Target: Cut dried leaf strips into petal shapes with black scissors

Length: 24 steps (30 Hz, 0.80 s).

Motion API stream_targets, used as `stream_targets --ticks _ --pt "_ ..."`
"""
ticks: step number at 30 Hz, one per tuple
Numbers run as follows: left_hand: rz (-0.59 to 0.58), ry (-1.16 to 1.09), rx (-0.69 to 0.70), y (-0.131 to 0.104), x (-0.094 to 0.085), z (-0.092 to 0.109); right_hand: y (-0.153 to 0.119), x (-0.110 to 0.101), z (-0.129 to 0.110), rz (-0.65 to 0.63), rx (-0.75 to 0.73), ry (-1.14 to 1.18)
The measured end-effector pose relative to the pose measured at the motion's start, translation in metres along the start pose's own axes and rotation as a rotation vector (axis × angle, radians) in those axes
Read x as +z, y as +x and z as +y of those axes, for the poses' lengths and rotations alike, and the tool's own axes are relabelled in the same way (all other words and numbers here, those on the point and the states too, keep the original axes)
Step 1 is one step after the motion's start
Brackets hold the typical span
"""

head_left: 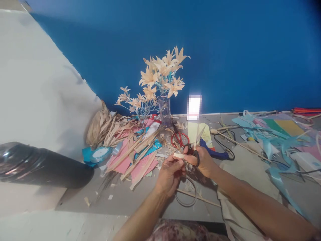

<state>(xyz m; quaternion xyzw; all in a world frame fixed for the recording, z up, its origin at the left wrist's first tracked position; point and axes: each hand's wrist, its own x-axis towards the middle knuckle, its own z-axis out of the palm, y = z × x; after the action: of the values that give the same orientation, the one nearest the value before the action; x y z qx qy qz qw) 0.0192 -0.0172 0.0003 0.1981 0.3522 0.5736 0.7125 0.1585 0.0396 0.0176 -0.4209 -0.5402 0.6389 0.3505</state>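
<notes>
Blue wall [233, 53] and grey table [100, 197], the latter strewn with craft scraps. At centre, the left hand [168, 175] pinches a pale strip [179, 155] between nearly closed thumb and fingers; the right hand [205, 162] is curled about the handles of a pair of scissors [197, 158], its fingertips close to the strip's right end, though contact cannot be confirmed. The blades stand parted and point upward, beyond the fingers and clear of the strip. Likely faults: the strip, apparently thin, could crease or tear under an uneven pull; the scissors could swing and nick strip or fingertip should the grip loosen. Just below the fingers lie a ring [187, 205] and a stick [208, 201]; just beyond, a red-handled tool [181, 138] and, to the right, a blue tool [214, 153], either of which might foul a lowered blade. Farther beyond, a clear vase [165, 110] holds stems bearing pale flowers [163, 70]; left of it, a smaller spray [136, 103] has its base obscured, so its container, if any, cannot be told. Left of the fingers lies pink paper [150, 164]; right, cloth [244, 167].
</notes>
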Motion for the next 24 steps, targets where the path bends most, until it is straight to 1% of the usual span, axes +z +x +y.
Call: stream_targets --ticks 4,6,8,10,12,14,17,20,22,24 --pt "0.063 -0.067 0.023 0.002 0.004 -0.008 0.0 0.003 0.006 0.026 -0.022 -0.035" --pt "0.085 -0.074 0.036 0.003 0.005 -0.007 0.0 0.002 0.008 0.044 -0.044 -0.065" --pt "0.099 -0.061 0.066 0.004 0.006 -0.003 0.001 -0.001 0.008 0.027 -0.056 -0.091" --pt "0.108 -0.025 0.112 0.003 0.007 0.004 0.002 -0.007 0.007 -0.072 -0.071 -0.116" --pt "0.121 0.041 0.166 0.003 0.005 0.013 0.004 -0.014 0.006 -0.238 -0.066 -0.172" --pt "0.129 0.128 0.225 0.001 0.001 0.021 0.005 -0.02 0.006 -0.397 -0.027 -0.248" --pt "0.154 0.245 0.304 0.0 -0.008 0.03 0.005 -0.024 0.009 -0.556 0.05 -0.307" --pt "0.191 0.308 0.325 0.0 -0.015 0.033 0.004 -0.023 0.012 -0.639 0.05 -0.311" --pt "0.198 0.338 0.323 0.001 -0.017 0.033 0.004 -0.022 0.012 -0.65 0.033 -0.319" --pt "0.194 0.369 0.313 0.002 -0.018 0.033 0.004 -0.021 0.012 -0.635 0.042 -0.324"
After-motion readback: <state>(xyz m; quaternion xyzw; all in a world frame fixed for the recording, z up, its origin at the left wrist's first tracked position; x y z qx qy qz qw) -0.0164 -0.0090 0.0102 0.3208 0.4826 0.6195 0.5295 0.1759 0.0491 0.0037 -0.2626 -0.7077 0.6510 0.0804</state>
